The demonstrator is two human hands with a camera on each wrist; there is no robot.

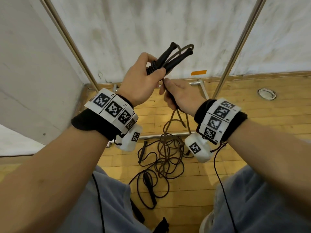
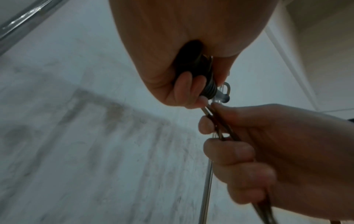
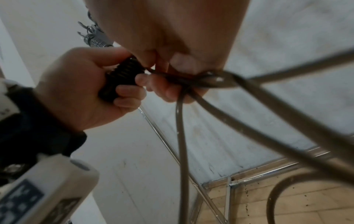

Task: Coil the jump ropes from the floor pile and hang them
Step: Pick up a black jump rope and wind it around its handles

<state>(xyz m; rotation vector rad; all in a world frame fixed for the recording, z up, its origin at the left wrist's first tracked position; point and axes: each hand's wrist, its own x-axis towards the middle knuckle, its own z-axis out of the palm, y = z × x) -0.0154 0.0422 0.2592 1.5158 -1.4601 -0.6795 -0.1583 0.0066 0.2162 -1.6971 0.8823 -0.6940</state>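
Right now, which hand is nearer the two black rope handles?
Left. The left hand grips the handles at their ribbed ends. The right hand sits just below, pinching the brown rope that hangs from them.

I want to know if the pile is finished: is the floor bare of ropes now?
No: in the head view tangled ropes with black handles lie on the wooden floor below the hands.
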